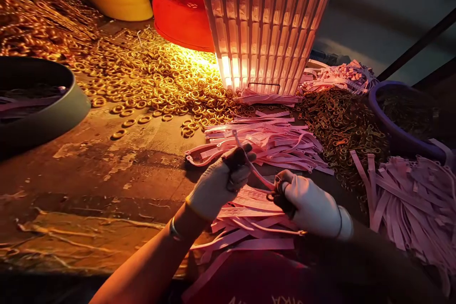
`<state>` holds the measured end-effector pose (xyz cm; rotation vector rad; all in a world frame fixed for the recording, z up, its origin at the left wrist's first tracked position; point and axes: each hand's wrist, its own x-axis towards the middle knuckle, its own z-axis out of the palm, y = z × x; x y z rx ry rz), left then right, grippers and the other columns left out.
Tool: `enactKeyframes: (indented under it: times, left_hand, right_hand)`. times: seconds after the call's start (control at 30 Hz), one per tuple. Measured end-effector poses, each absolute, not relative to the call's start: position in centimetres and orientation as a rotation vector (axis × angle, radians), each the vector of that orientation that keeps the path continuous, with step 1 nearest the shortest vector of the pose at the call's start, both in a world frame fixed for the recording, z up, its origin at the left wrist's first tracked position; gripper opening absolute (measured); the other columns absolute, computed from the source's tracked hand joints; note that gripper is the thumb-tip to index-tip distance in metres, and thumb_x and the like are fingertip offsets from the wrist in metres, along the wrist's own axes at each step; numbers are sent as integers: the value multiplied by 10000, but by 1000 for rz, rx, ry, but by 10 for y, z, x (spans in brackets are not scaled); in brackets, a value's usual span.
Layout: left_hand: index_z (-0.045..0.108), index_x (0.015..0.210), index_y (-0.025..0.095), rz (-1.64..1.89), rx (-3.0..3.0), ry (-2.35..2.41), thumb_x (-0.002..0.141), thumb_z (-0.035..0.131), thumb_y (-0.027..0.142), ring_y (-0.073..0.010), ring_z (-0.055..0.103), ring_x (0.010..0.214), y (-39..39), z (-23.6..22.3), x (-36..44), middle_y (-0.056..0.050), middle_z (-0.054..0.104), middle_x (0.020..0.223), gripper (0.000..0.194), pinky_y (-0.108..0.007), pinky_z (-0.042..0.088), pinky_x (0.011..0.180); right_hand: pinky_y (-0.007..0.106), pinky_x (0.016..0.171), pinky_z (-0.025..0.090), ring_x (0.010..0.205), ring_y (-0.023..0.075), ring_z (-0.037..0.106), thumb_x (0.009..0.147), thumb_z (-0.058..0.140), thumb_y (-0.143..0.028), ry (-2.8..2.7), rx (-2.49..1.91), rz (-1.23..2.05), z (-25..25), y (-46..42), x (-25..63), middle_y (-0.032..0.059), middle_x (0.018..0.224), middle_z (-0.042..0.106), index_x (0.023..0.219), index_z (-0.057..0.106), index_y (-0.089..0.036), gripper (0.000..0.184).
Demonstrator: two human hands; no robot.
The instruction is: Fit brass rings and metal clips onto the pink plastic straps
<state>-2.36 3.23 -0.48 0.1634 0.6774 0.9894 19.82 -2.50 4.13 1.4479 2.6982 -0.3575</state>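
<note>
My left hand [223, 183], in a pale work glove with dark fingertips, is closed on one end of a narrow pink strap [261, 178]. The strap runs down to the right into my right hand [308, 202], gloved in white and closed around its other end. A small dark piece shows at those right fingers, too dim to name. Beneath both hands lies a stack of pink straps [249, 209]. Just beyond them is another pile of pink straps [270, 140]. My fingers hide part of the held strap.
Gold rings [149, 76] cover the table's back left under a red lamp [183, 16]. A slatted panel [265, 23] stands behind the straps. Dark metal clasps [342, 126] and a purple basin [392, 118] are at right, a grey bowl [67, 107] at left.
</note>
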Motion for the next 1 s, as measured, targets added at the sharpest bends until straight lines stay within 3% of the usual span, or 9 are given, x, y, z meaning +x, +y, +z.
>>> enactKeyframes:
  times: [0.1,0.2,0.3,0.37,0.53,0.7,0.87,1.0]
  left_hand:
    - [680,1033,121,942,184,713,957,513,129,-38,208,350,25,-1,-34,50,470,517,183,-127,153,320]
    - [693,905,127,877,417,777,905,654,245,-32,221,347,7,3,-30,70,401,471,124,-124,171,325]
    - [670,854,153,879,697,910,848,744,336,-37,363,422,-14,9,-15,21,536,605,198,-119,257,376]
    - [659,857,168,862,856,965,857,722,383,-59,431,494,-24,14,-6,7,572,677,224,-138,327,430]
    - [570,687,175,744,1363,1002,920,605,424,-94,402,542,-26,19,3,30,490,609,343,-192,333,477]
    - [675,710,177,655,1680,893,902,615,329,-134,470,601,-23,7,9,5,584,634,253,-241,411,579]
    - [732,757,162,655,1524,841,892,632,283,-161,524,640,-26,-3,19,-35,658,705,207,-262,436,609]
    - [745,744,179,711,1504,880,888,646,280,-168,556,662,-24,4,17,-30,664,688,202,-257,455,638]
  right_hand:
    - [272,631,428,745,174,616,892,612,-185,2715,1449,-575,34,-56,209,87,1051,700,969,655,-185,88]
    - [281,734,476,858,194,639,945,555,-192,2892,1549,-698,38,-63,214,75,1047,703,1085,657,-207,174]
    - [301,790,484,898,211,641,970,506,-170,2963,1756,-512,48,-58,208,85,1009,706,1178,638,-198,248]
    - [309,757,472,856,223,637,938,519,-141,2893,1801,-301,52,-54,200,91,947,700,1106,651,-177,216]
    - [319,614,385,706,226,595,875,559,-110,2679,1748,89,47,-61,184,88,870,672,1003,644,-168,164]
    - [313,591,353,672,207,551,962,531,-188,2679,1767,301,32,-69,187,91,798,649,926,633,-170,110]
    - [313,658,422,739,214,589,941,515,-123,2689,1791,177,30,-65,197,110,869,672,984,637,-160,134]
    - [333,720,460,830,248,642,894,566,-102,2706,1718,-67,34,-64,207,125,976,700,1255,593,-124,362]
